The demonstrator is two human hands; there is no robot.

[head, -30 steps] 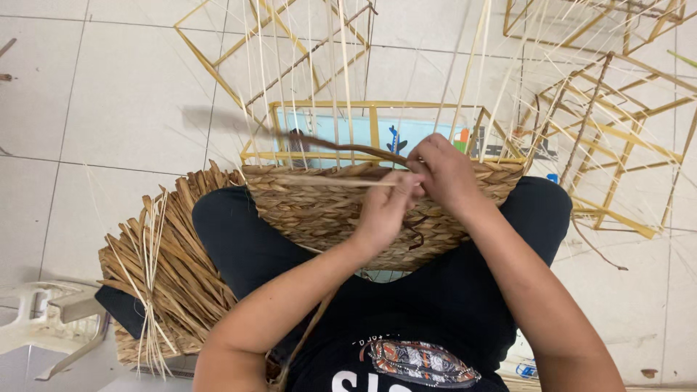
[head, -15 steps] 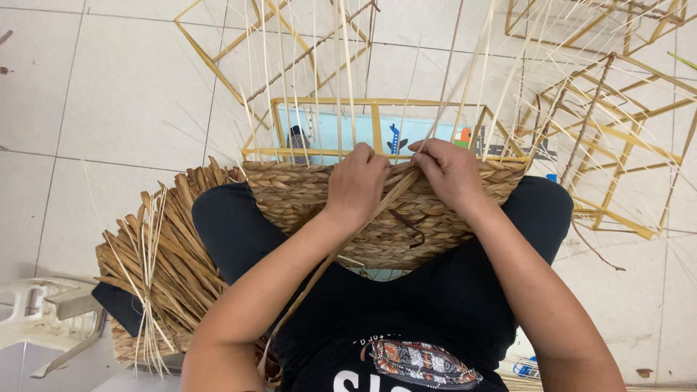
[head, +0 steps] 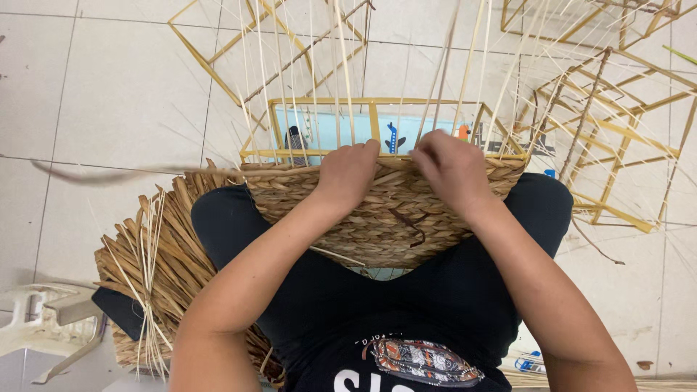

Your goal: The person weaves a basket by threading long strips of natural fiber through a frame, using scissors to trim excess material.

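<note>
A half-woven basket (head: 377, 210) rests on the person's lap, its woven wall facing the camera and thin upright stakes (head: 341, 65) rising from its top edge. The left hand (head: 347, 174) presses on that top edge, fingers curled over it; the right hand (head: 450, 170) grips the edge just beside it. Left of the basket lies a bundle of dried straw (head: 156, 254). Beyond the basket, yellow wire frames (head: 617, 138) lie on the tiled floor (head: 109, 94).

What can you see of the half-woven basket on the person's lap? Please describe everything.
The basket is braided from tan, dried-grass-like strands over a yellow frame. Its woven wall faces the camera; thin pale stakes rise beyond the top edge. It rests on the black-clad thighs, and both hands, left hand and right hand, press its upper rim.
</note>
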